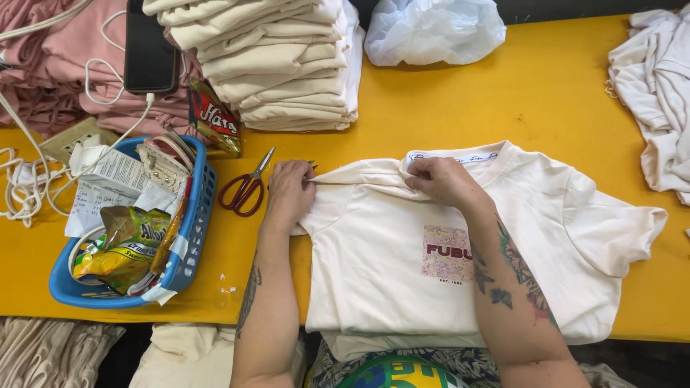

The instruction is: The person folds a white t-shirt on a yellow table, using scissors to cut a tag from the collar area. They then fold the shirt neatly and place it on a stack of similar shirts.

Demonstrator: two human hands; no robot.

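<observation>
Mid-frame on the yellow counter (431, 100): cream T-shirt (388, 251), shoulder seam pinched by left hand (290, 192), collar by right hand (442, 179). Small snips in left hand, likely to nick fabric.

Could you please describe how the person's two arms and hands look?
Both forearms are bare, with no sleeves in view. The left hand has no rings or gloves; its forearm carries one dark tattoo. The right hand is bare too; its forearm bears several tattoos, dark leafy shapes with green and red patches.
</observation>
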